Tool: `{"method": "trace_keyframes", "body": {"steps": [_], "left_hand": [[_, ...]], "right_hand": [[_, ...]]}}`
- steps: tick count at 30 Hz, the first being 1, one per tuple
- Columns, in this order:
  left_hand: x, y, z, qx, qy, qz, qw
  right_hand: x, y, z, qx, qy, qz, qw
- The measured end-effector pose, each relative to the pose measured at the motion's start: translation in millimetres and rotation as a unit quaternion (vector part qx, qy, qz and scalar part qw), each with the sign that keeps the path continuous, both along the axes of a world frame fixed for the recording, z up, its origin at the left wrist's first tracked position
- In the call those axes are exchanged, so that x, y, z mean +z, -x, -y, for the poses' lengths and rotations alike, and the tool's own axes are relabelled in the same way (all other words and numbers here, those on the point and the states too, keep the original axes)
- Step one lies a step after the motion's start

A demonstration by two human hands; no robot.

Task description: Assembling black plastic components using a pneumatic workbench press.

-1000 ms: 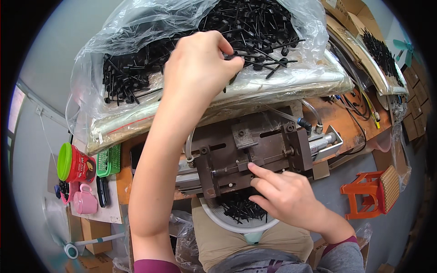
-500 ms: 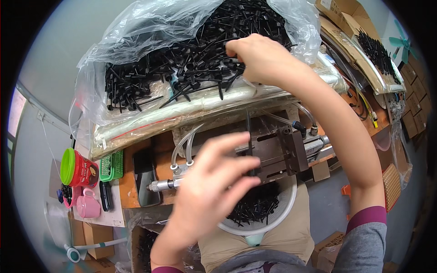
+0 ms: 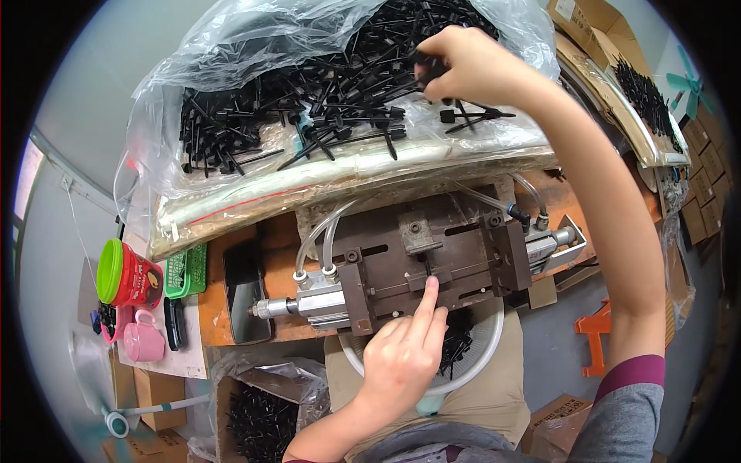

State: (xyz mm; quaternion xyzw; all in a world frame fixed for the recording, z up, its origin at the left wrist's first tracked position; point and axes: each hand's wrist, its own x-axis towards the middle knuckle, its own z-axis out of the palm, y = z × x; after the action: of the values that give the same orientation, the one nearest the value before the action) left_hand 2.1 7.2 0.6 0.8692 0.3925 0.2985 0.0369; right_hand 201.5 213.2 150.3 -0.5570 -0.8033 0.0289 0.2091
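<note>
My left hand (image 3: 405, 351) reaches over a brown metal clamping fixture (image 3: 378, 289) with its index finger stretched out and the other fingers curled. That fingertip touches a small black part (image 3: 427, 270) seated in the fixture's middle, below a bolted metal block (image 3: 417, 233). My right hand (image 3: 471, 65) is closed at the far side, above a heap of black plastic pieces (image 3: 324, 100) with thin stems and thick heads. Dark pieces show between its thumb and fingers; how many I cannot tell.
Clear plastic sheeting (image 3: 224, 54) lines the heap's tray. A white basket (image 3: 494, 339) of black pieces sits on my lap under the fixture. Air cylinders (image 3: 320, 297) with clear hoses flank the fixture. A phone (image 3: 245, 293), green basket (image 3: 187, 270) and pink mug (image 3: 144, 339) stand left.
My left hand has come down from over the fixture, and its index finger now touches the part in the middle. My right hand has moved up and right, with black pieces now between its fingers.
</note>
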Motion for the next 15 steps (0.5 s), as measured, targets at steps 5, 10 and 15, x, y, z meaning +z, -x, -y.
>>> {"method": "trace_keyframes", "body": {"steps": [5,10,15], "left_hand": [[5,-2,-2,0.006,0.016,-0.011,1.0],[9,-2,-2,-0.002,0.03,-0.029,0.999],[31,6,-5,-0.005,0.096,0.215,0.972]], "right_hand": [[9,-33,-3,-0.025,0.071,-0.198,0.977],[1,-59,5,0.008,0.012,-0.378,0.926],[-21,-7,91,0.058,0.099,-0.527,0.842]]}}
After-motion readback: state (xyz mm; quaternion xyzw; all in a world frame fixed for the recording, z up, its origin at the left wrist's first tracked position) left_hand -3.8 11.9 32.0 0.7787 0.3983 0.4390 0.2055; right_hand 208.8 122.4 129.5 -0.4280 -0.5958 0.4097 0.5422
